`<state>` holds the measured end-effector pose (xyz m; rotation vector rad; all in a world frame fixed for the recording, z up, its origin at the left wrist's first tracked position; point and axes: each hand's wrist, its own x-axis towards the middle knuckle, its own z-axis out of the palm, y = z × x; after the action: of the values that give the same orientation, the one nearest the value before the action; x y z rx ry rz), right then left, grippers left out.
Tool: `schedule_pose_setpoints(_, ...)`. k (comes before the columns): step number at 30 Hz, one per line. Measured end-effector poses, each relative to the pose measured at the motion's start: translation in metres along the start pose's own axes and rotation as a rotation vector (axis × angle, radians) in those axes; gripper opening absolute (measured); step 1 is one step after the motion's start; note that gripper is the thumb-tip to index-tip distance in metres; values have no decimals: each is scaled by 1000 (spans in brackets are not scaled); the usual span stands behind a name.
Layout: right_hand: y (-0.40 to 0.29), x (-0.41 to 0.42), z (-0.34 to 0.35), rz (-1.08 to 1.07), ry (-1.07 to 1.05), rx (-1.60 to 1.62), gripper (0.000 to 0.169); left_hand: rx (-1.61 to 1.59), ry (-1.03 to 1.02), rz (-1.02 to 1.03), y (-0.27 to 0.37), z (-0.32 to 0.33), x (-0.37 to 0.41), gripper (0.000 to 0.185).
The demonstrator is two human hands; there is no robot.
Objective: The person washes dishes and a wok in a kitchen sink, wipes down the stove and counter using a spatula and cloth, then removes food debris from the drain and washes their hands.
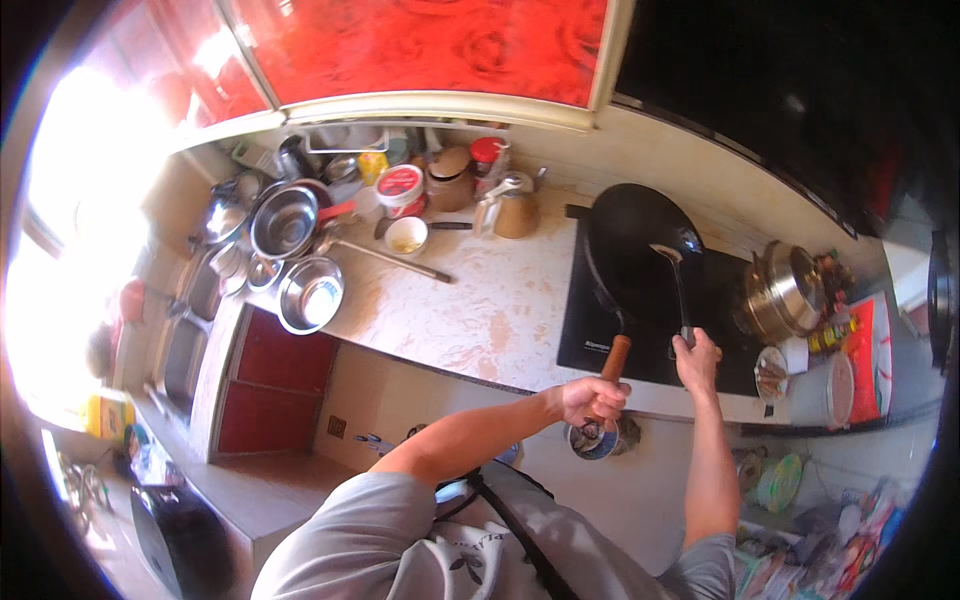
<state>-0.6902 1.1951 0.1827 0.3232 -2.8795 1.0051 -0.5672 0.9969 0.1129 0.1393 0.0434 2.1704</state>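
Observation:
A black wok sits over the black cooktop. My left hand is closed around the wok's wooden handle, which reaches past the counter's front edge. In my right hand is the dark handle of a spatula. Its blade lies inside the wok, toward the right side. The wok's inside is dark, and I cannot tell whether food is in it.
Right of the wok stands a stainless steel pot. A small white bowl, a kettle-like pitcher and a long-handled ladle occupy the counter. Metal bowls cluster by the sink. Red cabinets hang overhead.

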Motion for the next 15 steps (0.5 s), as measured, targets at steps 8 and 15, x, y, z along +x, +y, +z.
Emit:
schedule_pose_setpoints(8, 12, 31, 37, -54, -54, -57, 38, 190, 286, 58, 1, -2, -7, 24)
schedule_pose_setpoints(15, -15, 22, 47, 345, -242, 110, 42, 855, 836, 227, 42, -16, -108, 61)
